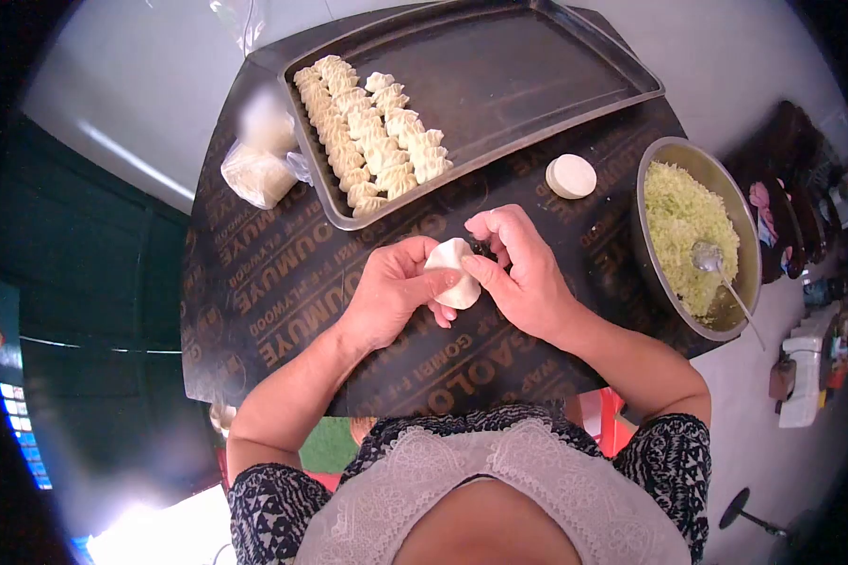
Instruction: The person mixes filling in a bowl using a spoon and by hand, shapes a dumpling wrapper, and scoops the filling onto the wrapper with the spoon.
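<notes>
My left hand (pixel 393 285) is closed around a white dumpling (pixel 455 283), its thumb lying across the front of the wrapper. The dumpling is partly folded, and any filling inside is hidden. On its upper right edge rests the thumb of my right hand (pixel 521 270), with the other fingers curled and the index finger lifted off. A small stack of round dumpling wrappers (pixel 572 176) lies on the table beyond my right hand. Rows of pleated dumplings (pixel 372 137) fill the left part of a dark baking tray (pixel 528 85).
At the right stands a metal bowl (pixel 652 202) of shredded pale green filling (pixel 683 212), with a spoon (pixel 711 259) in it. A plastic bag of wrappers (pixel 257 174) lies left of the tray. The dark printed table (pixel 283 282) has a curved edge.
</notes>
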`<state>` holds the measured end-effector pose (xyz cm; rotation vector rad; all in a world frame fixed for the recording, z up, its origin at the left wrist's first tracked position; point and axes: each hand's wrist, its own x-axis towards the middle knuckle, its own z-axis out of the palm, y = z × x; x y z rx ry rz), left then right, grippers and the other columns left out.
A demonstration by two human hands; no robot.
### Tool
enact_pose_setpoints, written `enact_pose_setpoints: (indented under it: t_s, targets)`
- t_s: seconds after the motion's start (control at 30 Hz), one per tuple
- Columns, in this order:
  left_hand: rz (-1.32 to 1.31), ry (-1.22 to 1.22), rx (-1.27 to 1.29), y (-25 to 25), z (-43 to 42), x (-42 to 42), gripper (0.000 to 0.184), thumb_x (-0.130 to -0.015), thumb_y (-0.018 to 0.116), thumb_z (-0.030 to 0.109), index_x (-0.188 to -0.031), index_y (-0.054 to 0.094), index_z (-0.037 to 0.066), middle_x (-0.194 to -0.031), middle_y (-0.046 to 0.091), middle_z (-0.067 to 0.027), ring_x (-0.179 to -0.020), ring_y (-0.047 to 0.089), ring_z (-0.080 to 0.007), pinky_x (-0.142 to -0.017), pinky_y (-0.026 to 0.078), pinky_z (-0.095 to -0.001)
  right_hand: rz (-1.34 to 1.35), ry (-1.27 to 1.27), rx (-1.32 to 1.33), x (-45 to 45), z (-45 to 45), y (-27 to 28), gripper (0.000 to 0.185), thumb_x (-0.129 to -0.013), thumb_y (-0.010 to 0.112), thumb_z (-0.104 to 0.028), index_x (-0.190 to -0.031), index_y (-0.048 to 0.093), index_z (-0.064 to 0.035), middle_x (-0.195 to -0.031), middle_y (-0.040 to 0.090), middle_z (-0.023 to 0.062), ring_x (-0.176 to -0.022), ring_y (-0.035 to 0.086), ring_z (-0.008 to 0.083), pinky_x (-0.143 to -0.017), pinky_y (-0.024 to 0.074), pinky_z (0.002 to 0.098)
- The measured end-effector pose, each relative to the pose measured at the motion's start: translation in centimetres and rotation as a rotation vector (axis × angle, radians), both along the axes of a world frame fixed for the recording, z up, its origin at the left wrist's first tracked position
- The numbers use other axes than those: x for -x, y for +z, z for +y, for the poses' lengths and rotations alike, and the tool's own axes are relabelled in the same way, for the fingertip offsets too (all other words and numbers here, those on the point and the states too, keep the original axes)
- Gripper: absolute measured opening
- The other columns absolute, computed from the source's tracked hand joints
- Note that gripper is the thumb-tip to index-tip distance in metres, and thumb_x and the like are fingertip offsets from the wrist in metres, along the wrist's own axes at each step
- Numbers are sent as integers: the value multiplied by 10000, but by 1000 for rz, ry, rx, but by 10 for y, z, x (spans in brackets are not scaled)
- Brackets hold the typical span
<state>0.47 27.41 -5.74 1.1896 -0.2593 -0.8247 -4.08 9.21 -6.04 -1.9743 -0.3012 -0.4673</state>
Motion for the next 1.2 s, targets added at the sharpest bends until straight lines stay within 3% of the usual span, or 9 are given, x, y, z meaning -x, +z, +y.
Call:
enact_pose_setpoints:
  t_s: [0.03,0.1,0.2,0.33,0.4,0.6,0.93,1.03,1.2]
  targets:
    - [2,3,7,-1,0,-1,97,-877,603,38,-947,575,-23,-834,650,-111,-635,630,-141,-532,527,-245,-3,-1,1,1,-1,1,181,-848,617,-79,-976,505,-17,-818,506,70,-728,493,131,-632,432,273]
    - [-24,-6,9,-4,0,0,101,-877,603,37,-953,575,-22,-836,650,-110,-642,632,-144,-539,532,-247,-9,61,65,3,-2,2,202,-805,637,-86,-955,520,-19,-812,520,138,-774,531,315,-703,438,382]
    - [-63,-30,14,-4,-1,1,107,-877,602,37,-960,573,-24,-836,648,-109,-659,638,-154,-556,542,-255,-26,129,137,3,-2,-2,176,-824,615,-90,-946,512,-16,-813,522,146,-763,525,329,-683,429,395]
    - [-42,-23,-19,-1,0,1,124,-883,594,36,-980,563,-34,-847,647,-108,-708,651,-175,-589,560,-275,-13,122,165,3,-3,2,159,-852,583,-104,-967,520,-14,-825,531,148,-773,541,323,-690,439,393]
    - [-32,-25,-1,-1,0,1,139,-886,589,35,-1001,557,-37,-865,647,-109,-730,654,-181,-604,566,-283,-15,22,56,3,0,0,141,-891,559,-107,-976,531,2,-849,541,121,-767,555,231,-685,452,327]
    - [-26,-6,46,0,-3,2,195,-897,570,31,-1076,540,-41,-933,644,-116,-783,656,-192,-640,577,-297,190,92,-87,3,-2,-2,110,-906,540,-87,-958,536,11,-808,572,111,-716,561,164,-653,453,304]
    - [-67,-41,-61,3,-2,1,194,-895,562,42,-1054,553,-68,-934,657,-165,-764,677,-258,-656,587,-345,115,36,-52,1,-7,-2,54,-890,551,-40,-882,534,11,-740,555,95,-670,532,150,-616,439,284]
    - [-2,-66,-34,5,-3,1,199,-896,575,44,-1054,562,-75,-938,653,-147,-780,671,-217,-668,581,-311,144,21,-69,1,-6,-1,48,-873,562,-29,-872,539,13,-747,561,106,-669,550,179,-609,441,289]
    - [-59,-79,-92,4,-6,5,183,-896,565,65,-1022,577,-68,-914,659,-163,-756,675,-243,-654,586,-336,-174,42,222,0,-9,1,105,-781,628,-36,-883,620,-8,-802,593,96,-728,576,258,-673,449,356]
